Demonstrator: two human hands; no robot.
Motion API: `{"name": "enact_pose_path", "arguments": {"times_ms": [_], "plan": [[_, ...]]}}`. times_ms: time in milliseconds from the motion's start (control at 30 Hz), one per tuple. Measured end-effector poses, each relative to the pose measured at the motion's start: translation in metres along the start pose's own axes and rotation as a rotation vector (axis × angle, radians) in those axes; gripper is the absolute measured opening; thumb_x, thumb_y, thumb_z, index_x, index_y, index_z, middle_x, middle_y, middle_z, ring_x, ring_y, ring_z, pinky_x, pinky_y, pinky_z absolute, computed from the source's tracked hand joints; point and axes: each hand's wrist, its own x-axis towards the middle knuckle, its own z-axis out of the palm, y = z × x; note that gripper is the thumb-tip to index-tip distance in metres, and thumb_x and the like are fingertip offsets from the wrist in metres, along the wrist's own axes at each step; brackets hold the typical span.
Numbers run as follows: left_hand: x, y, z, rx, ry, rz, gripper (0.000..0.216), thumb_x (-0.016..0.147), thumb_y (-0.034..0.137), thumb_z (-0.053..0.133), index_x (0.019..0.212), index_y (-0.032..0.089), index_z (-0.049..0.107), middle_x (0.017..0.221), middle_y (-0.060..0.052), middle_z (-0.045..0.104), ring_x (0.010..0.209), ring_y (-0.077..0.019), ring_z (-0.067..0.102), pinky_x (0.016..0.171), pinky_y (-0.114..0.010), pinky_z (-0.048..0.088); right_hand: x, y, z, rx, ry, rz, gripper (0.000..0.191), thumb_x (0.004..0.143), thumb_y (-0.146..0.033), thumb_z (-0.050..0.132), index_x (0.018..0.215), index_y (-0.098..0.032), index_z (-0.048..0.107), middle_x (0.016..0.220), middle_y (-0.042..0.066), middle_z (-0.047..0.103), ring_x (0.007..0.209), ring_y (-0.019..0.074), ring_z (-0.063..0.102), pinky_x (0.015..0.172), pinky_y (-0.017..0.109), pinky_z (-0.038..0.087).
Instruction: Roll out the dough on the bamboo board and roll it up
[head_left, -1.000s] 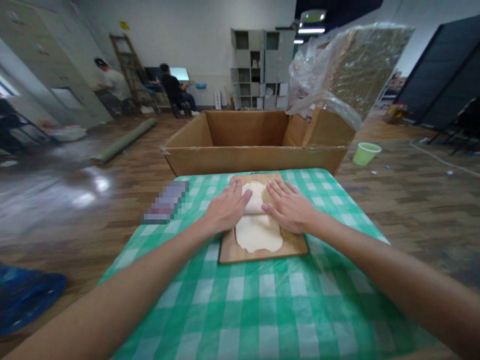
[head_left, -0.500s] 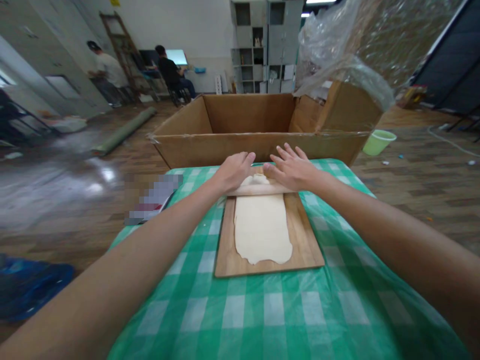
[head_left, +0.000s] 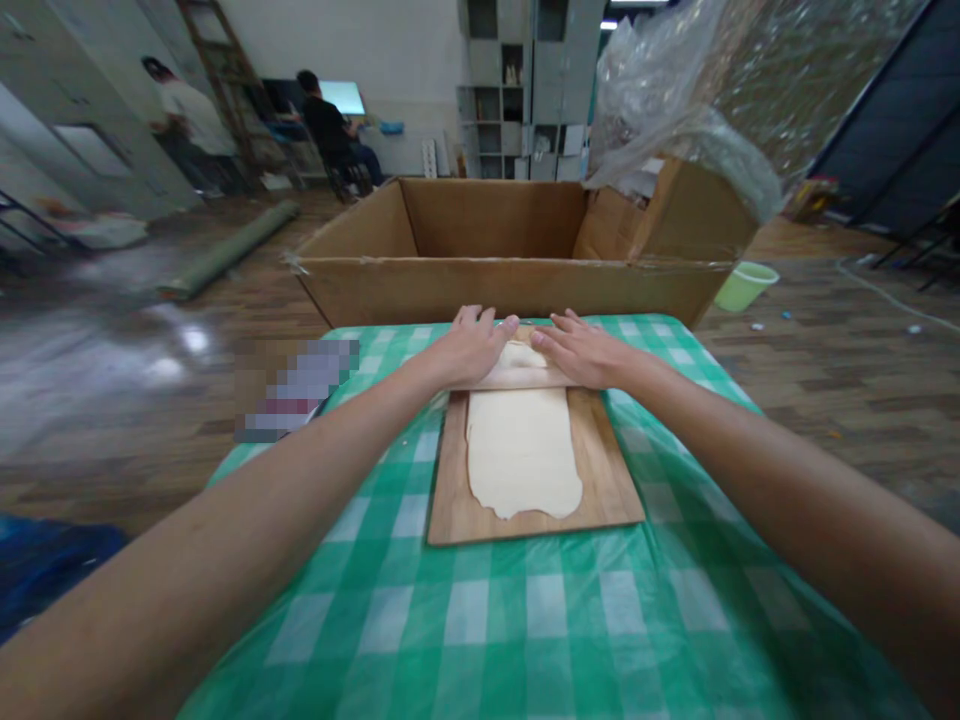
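Note:
A sheet of pale rolled dough [head_left: 525, 450] lies lengthwise on a wooden board [head_left: 611, 490], its near edge wavy. Across the far part of the dough rests a light wooden rolling pin [head_left: 521, 378]. My left hand [head_left: 478, 350] presses on the pin's left end, palm down with fingers stretched forward. On the right end lies my right hand [head_left: 581, 350], also flat, its fingers extended away from me. Both palms cover the ends of the pin. Beyond the pin, between my hands, a bunched bit of dough shows.
A green checked cloth [head_left: 480, 640] covers the table. Past its far edge stands a big open cardboard box [head_left: 495, 288] with plastic wrap [head_left: 652, 90] at right. A blurred-out flat item [head_left: 300, 390] lies by the left edge. A green bucket [head_left: 746, 287] and two people are farther off.
My right hand's fingers have come down from a raised, spread pose to lie flatter on the rolling pin. The pin stays near the far part of the dough. The view has shifted slightly.

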Motion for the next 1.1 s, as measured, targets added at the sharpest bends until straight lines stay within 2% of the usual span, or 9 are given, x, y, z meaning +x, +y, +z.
{"name": "enact_pose_path", "arguments": {"times_ms": [100, 200, 300, 400, 533, 633, 733, 867, 1100], "plan": [[-0.014, 0.012, -0.003, -0.053, -0.029, -0.063, 0.055, 0.109, 0.037, 0.024, 0.154, 0.012, 0.044, 0.163, -0.022, 0.04, 0.155, -0.0372, 0.03, 0.123, -0.059, 0.022, -0.015, -0.01, -0.001, 0.03, 0.008, 0.013, 0.069, 0.11, -0.052, 0.011, 0.151, -0.017, 0.054, 0.157, 0.01, 0.053, 0.151, 0.0328, 0.038, 0.127, 0.056, 0.021], [-0.029, 0.026, -0.005, -0.132, -0.006, -0.166, 0.07, 0.107, 0.058, 0.019, 0.16, 0.014, 0.036, 0.168, -0.018, 0.034, 0.158, -0.036, 0.026, 0.124, -0.056, 0.024, -0.031, -0.022, -0.004, 0.078, 0.022, 0.026, 0.069, 0.109, -0.057, 0.016, 0.153, -0.018, 0.052, 0.159, 0.009, 0.051, 0.155, 0.0321, 0.032, 0.128, 0.055, 0.021], [-0.044, 0.041, -0.009, -0.149, 0.013, -0.248, 0.087, 0.104, 0.068, 0.013, 0.163, 0.007, 0.026, 0.168, -0.021, 0.031, 0.158, -0.0358, 0.025, 0.125, -0.051, 0.025, -0.046, -0.036, -0.009, 0.125, 0.034, 0.079, 0.074, 0.108, -0.06, 0.014, 0.156, -0.016, 0.049, 0.161, 0.01, 0.049, 0.156, 0.0314, 0.031, 0.128, 0.054, 0.023], [-0.057, 0.054, -0.015, -0.136, 0.033, -0.252, 0.09, 0.103, 0.068, 0.011, 0.162, 0.002, 0.025, 0.167, -0.024, 0.032, 0.158, -0.0358, 0.026, 0.126, -0.05, 0.025, -0.057, -0.048, -0.013, 0.15, 0.05, 0.144, 0.078, 0.107, -0.062, 0.011, 0.162, -0.013, 0.039, 0.164, 0.011, 0.043, 0.157, 0.0298, 0.029, 0.128, 0.052, 0.024], [-0.072, 0.066, -0.021, -0.135, 0.068, -0.228, 0.087, 0.104, 0.067, 0.013, 0.162, 0.003, 0.028, 0.167, -0.023, 0.032, 0.158, -0.0349, 0.026, 0.124, -0.05, 0.028, -0.072, -0.064, -0.02, 0.16, 0.053, 0.183, 0.081, 0.106, -0.064, 0.011, 0.166, -0.011, 0.028, 0.167, 0.013, 0.034, 0.157, 0.0284, 0.027, 0.127, 0.049, 0.027], [-0.084, 0.074, -0.024, -0.139, 0.055, -0.244, 0.086, 0.104, 0.068, 0.014, 0.162, 0.006, 0.028, 0.168, -0.023, 0.031, 0.158, -0.0346, 0.027, 0.122, -0.051, 0.033, -0.084, -0.076, -0.025, 0.129, 0.048, 0.181, 0.084, 0.106, -0.064, 0.011, 0.163, -0.005, 0.031, 0.168, 0.017, 0.032, 0.157, 0.0288, 0.026, 0.128, 0.048, 0.026], [-0.099, 0.084, -0.026, -0.117, 0.06, -0.202, 0.086, 0.105, 0.067, 0.015, 0.16, 0.003, 0.033, 0.167, -0.023, 0.033, 0.158, -0.0338, 0.028, 0.124, -0.049, 0.03, -0.099, -0.09, -0.029, 0.07, 0.068, 0.153, 0.085, 0.107, -0.063, 0.016, 0.161, 0.0, 0.035, 0.168, 0.021, 0.03, 0.158, 0.03, 0.025, 0.129, 0.047, 0.023], [-0.12, 0.098, -0.027, -0.088, 0.105, -0.127, 0.082, 0.105, 0.064, 0.021, 0.157, 0.004, 0.04, 0.166, -0.022, 0.035, 0.158, -0.0317, 0.027, 0.129, -0.047, 0.023, -0.117, -0.104, -0.031, 0.035, 0.101, 0.098, 0.081, 0.106, -0.063, 0.025, 0.162, -0.005, 0.035, 0.168, 0.02, 0.031, 0.157, 0.0311, 0.027, 0.128, 0.052, 0.024], [-0.15, 0.114, -0.033, -0.089, 0.123, -0.082, 0.079, 0.104, 0.064, 0.029, 0.157, 0.006, 0.04, 0.167, -0.02, 0.034, 0.159, -0.0312, 0.025, 0.13, -0.049, 0.022, -0.144, -0.123, -0.033, 0.029, 0.106, 0.079, 0.081, 0.105, -0.063, 0.032, 0.164, -0.008, 0.029, 0.171, 0.018, 0.024, 0.159, 0.0346, 0.021, 0.127, 0.057, 0.025]]}}
